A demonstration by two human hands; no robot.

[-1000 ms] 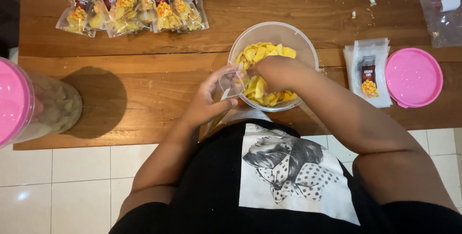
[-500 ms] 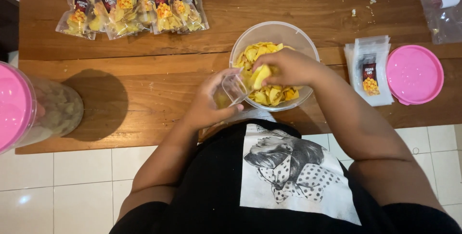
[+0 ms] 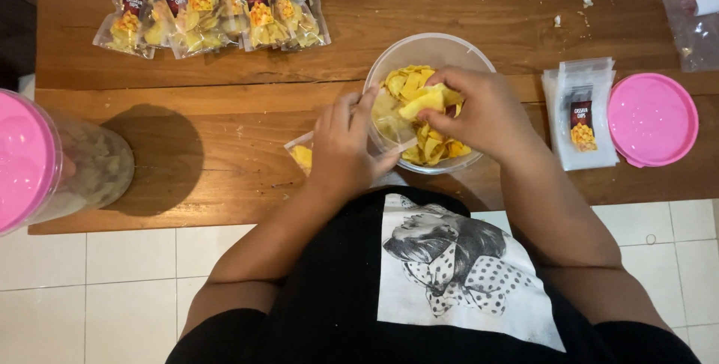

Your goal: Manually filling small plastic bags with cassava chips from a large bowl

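A clear round plastic bowl (image 3: 442,48) of yellow chips (image 3: 410,79) sits on the wooden table (image 3: 247,117) in front of me. My left hand (image 3: 344,147) grips a small clear pouch (image 3: 301,156) lying flat beside the bowl, its mouth held open at the bowl's left rim; a few chips show at its bottom end. My right hand (image 3: 479,113) is over the bowl, pinching a few yellow chips (image 3: 427,100) next to the pouch mouth.
Several filled chip pouches (image 3: 210,8) lie at the table's far left. A stack of empty pouches (image 3: 580,113) and a pink lid (image 3: 653,119) are on the right. A pink-lidded clear jar (image 3: 45,158) stands at the left edge. A clear plastic bag (image 3: 693,12) lies far right.
My right hand has lifted chips out of the bowl and carried them to the pouch mouth. My left hand has tipped the pouch flatter, toward the bowl's rim.
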